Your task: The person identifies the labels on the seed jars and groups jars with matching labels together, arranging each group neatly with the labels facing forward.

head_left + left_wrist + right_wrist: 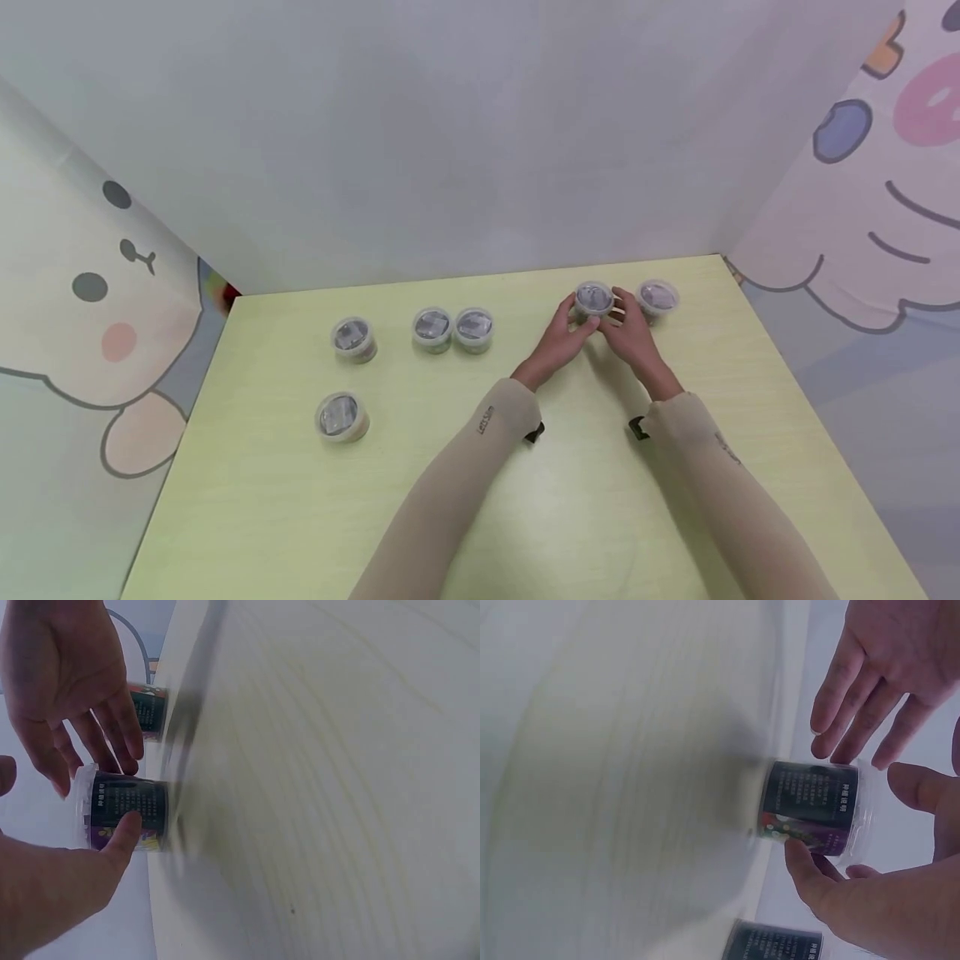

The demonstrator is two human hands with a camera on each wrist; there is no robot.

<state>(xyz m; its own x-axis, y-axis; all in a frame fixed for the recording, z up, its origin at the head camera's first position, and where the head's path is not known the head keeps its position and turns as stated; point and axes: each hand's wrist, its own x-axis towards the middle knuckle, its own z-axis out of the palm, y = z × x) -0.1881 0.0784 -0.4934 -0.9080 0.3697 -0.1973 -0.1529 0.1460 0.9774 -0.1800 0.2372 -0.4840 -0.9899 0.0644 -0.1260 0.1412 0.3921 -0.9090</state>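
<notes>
Pale tabletop (585, 500) meets a whitish backdrop (480, 150); near its far edge, a lidded tub (594, 297), my left fingers (567, 305) and right fingers (625, 298) touching it, loosely spread, unclenched. Uneven pressure could tip it; rightward drift could knock the neighbouring tub (657, 297).

In the head view, looks like clear, glossy plastic on the gripped cup (594, 298) at three o'clock, with a smooth label (806, 802). At five o'clock, shows wood-like grain and a soft sheen on the smooth table (573, 483). At twelve, seems matt cloth on the backdrop (480, 150), likewise on sleeves (468, 467) at four and six.
</notes>
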